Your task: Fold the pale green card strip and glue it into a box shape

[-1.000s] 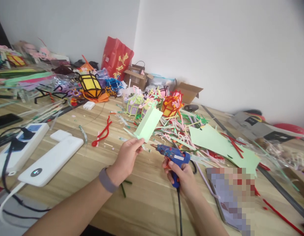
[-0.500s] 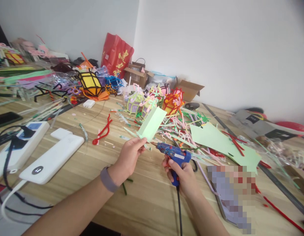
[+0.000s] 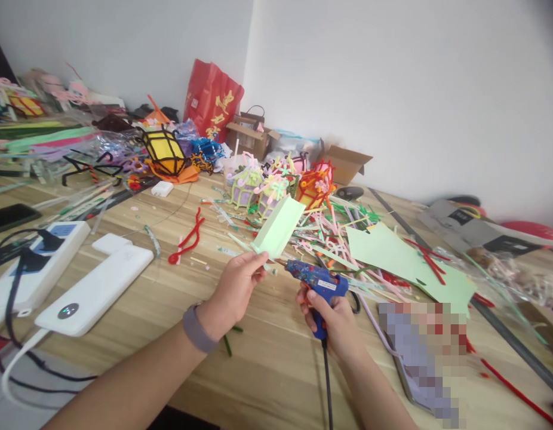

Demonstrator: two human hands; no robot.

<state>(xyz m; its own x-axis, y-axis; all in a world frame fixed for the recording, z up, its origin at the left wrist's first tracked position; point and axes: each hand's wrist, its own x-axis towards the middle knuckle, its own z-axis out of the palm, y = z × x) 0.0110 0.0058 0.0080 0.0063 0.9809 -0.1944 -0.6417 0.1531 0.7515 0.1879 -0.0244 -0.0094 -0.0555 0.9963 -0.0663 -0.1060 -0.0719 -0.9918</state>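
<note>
My left hand point(image 3: 235, 288) pinches the near end of a folded pale green paper piece point(image 3: 277, 227) and holds it up, tilted away to the right, above the wooden table point(image 3: 267, 370). My right hand point(image 3: 334, 319) grips a blue hot glue gun point(image 3: 319, 283) by its handle. The gun's nozzle points left and sits just beside the lower end of the green piece. The gun's black cord point(image 3: 326, 388) runs down toward me. A grey band is on my left wrist.
Pipe cleaner scraps and small lanterns point(image 3: 276, 185) litter the table behind the hands. A green paper sheet point(image 3: 393, 254) lies at right, a red pipe cleaner point(image 3: 187, 239) at left. White power strips point(image 3: 92, 289) with cables sit at near left. A red bag point(image 3: 211, 101) leans on the wall.
The green piece and the glue gun have drifted slightly right and closer together; the nozzle now sits nearer the paper's lower end. The view shifted a little.
</note>
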